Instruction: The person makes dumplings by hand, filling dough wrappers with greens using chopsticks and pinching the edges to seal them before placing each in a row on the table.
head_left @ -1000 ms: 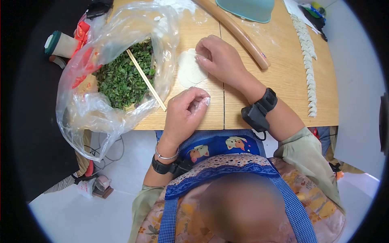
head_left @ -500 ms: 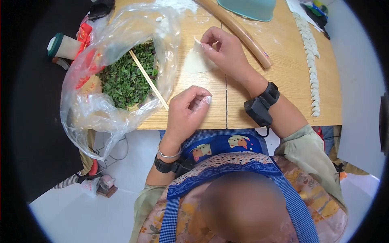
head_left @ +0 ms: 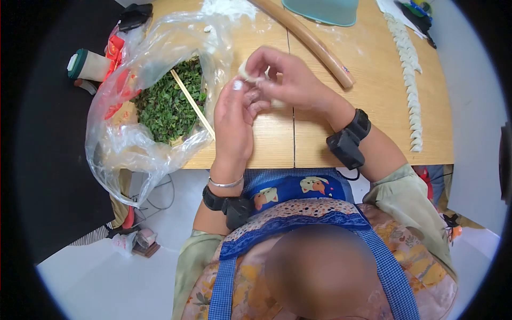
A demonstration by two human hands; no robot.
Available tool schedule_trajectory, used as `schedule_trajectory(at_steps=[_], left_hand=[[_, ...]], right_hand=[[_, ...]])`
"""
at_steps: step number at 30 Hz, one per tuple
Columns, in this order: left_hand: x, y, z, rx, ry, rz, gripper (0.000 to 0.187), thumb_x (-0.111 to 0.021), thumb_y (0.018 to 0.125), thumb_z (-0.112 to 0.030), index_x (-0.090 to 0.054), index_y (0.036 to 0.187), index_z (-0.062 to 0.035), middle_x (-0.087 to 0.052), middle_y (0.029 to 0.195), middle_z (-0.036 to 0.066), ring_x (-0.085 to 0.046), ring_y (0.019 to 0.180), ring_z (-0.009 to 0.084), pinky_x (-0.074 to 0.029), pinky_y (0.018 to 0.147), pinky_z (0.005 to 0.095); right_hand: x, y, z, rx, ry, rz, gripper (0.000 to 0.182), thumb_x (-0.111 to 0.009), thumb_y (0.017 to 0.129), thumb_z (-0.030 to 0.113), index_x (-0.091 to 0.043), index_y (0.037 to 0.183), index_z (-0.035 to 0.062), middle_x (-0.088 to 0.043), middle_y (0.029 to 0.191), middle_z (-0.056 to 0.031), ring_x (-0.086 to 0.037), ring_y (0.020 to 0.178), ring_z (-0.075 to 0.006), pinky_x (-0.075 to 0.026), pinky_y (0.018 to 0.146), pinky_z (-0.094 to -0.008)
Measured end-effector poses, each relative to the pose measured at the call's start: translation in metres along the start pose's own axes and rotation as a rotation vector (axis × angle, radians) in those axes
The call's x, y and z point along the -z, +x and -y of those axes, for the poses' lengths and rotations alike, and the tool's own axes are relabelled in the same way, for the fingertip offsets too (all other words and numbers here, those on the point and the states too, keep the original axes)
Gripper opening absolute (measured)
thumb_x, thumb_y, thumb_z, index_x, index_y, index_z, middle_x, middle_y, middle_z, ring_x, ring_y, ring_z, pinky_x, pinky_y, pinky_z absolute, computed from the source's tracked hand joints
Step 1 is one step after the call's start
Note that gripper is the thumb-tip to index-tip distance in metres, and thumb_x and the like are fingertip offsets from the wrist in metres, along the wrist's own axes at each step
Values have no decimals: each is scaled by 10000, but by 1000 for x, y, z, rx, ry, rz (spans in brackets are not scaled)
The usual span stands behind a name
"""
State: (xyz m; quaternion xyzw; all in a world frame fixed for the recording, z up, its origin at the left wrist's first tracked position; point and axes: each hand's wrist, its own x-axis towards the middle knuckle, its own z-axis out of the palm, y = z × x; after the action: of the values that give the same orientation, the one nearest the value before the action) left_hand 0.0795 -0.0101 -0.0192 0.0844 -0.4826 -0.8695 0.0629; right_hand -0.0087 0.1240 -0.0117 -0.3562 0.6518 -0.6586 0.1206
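A thin, pale dough wrapper (head_left: 244, 71) is lifted off the table between my two hands, mostly covered by fingers. My right hand (head_left: 285, 79) pinches its upper edge with thumb and bent fingers. From the left, my left hand (head_left: 233, 114) meets it, fingers curled around the lower side and a white, floury thumb pointing up. Just left of that hand, chopped greens (head_left: 165, 104) fill a container lined with a clear plastic bag (head_left: 98, 136). A pair of chopsticks (head_left: 191, 101) lies across the greens.
A wooden rolling pin (head_left: 312, 45) lies diagonally beyond my right hand. Behind it stands a teal basin (head_left: 325, 12). Folded dumplings (head_left: 409, 88) line the table's right side. White flour (head_left: 229, 7) is spread at the back. A lidded cup (head_left: 88, 65) is at the far left.
My left hand has moved up and forward from the table's front to join my right hand. The wrapper, partly on the table before, is now raised and held between both.
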Motion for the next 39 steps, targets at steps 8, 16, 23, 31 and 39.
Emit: schedule_trajectory(at_steps=[8,16,23,31,39], left_hand=[[12,5,6,29,-34,8,200,-451,997,-109,-514,1153,-1,-651,984,100,-648,772,148,-533,644,240],[14,7,2,19,-198,41,225,-404,1002,-155,-515,1141,-16,-628,1053,98,-619,923,163,-523,681,277],[23,13,2,46,-362,44,257,-383,1001,-218,-524,1131,-46,-630,1058,80,-610,947,183,-516,719,334],[18,7,-8,-17,-142,61,192,-457,967,-89,-520,1133,-16,-644,1036,114,-642,852,170,-529,658,263],[7,-1,-10,-53,-75,16,219,-499,943,-36,-512,1148,40,-654,1040,147,-685,834,205,-593,677,267]], right_hand=[[10,2,-12,-171,-110,-125,228,-516,786,11,-589,1001,27,-600,953,-2,-540,835,-86,-454,762,-250],[3,4,-13,-181,182,60,314,-512,809,32,-581,1114,9,-600,1067,-59,-543,1059,-136,-419,954,-291],[1,0,-17,2,-49,160,275,-511,856,65,-578,1115,2,-604,1088,-64,-564,1033,-135,-450,905,-280],[4,2,-10,-111,20,50,225,-565,900,101,-584,1096,-6,-630,990,-47,-591,928,-113,-472,840,-261],[4,0,-11,-229,303,93,163,-623,913,145,-587,1008,18,-620,930,-17,-578,862,-61,-469,746,-204]])
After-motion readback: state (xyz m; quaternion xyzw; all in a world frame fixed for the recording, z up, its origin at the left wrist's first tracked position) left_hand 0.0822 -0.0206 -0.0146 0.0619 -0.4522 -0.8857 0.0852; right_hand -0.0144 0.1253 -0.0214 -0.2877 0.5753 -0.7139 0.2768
